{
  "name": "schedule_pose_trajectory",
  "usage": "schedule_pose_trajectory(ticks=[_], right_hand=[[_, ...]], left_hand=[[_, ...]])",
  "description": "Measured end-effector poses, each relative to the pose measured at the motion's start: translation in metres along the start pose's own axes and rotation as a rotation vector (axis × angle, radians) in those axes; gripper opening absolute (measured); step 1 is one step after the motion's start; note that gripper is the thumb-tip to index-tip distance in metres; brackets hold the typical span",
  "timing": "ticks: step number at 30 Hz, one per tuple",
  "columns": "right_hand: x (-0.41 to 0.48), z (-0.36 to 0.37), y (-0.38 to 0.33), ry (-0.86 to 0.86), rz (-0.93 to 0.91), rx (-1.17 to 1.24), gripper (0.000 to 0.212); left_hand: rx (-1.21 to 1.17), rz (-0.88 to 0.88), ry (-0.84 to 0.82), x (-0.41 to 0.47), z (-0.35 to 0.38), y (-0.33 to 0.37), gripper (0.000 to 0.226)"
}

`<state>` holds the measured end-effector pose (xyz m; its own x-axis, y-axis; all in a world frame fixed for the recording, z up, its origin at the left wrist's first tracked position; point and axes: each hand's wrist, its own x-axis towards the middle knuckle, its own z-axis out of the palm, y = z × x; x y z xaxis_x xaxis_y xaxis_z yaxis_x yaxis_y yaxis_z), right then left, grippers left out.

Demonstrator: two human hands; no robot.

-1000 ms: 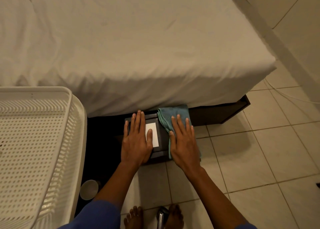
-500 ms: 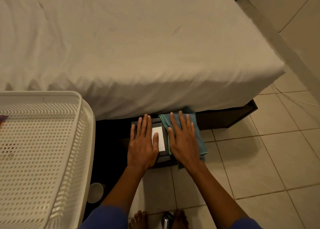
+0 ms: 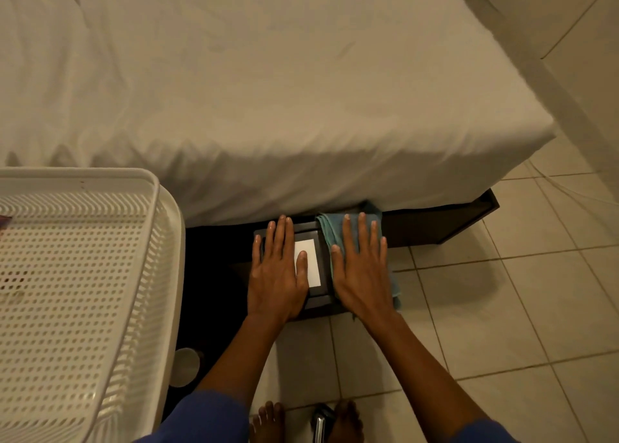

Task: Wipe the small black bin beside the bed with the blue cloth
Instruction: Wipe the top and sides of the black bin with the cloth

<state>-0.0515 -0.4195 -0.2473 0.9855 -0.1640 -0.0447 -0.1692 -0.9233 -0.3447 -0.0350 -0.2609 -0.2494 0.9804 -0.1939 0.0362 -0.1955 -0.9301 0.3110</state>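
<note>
Now | left hand [image 3: 278,282] flat, empty, on boxy black bin [image 3: 321,238] | right hand [image 3: 363,275] flat, pressing soft blue cloth [image 3: 331,231]

Place: a bedroom in a home or a guest room; which of the two cannot be told.
Bed [image 3: 268,91]: fills the upper half of the frame, covered by a plain white sheet, with a dark frame [image 3: 445,221] showing beneath at right.
Floor [image 3: 502,308]: pale square tiles, lower right.
Wall [image 3: 569,41]: light, upper right corner, close beside the bed.
Basket [image 3: 83,292]: white perforated plastic, lower left.
Feet [image 3: 268,422]: bare, at the bottom edge.
</note>
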Motion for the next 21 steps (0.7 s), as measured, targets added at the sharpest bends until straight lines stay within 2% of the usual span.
schedule_pose_trajectory(ticks=[5,10,15,21], right_hand=[[-0.037,0.004,-0.012,-0.024,-0.006,0.016,0.064],[-0.018,-0.008,-0.006,-0.039,-0.047,0.093,0.064],[-0.002,-0.015,0.007,-0.133,-0.3,0.002,0.057],[0.017,-0.002,0.001,-0.097,-0.188,-0.01,0.06]], left_hand=[[0.011,-0.001,0.012,-0.001,0.002,0.0,0.062],[0.007,0.001,0.003,0.001,0.002,-0.001,0.062],[0.017,0.002,0.003,0.0,0.001,-0.001,0.062],[0.019,0.011,-0.007,0.0,0.002,-0.001,0.063]])
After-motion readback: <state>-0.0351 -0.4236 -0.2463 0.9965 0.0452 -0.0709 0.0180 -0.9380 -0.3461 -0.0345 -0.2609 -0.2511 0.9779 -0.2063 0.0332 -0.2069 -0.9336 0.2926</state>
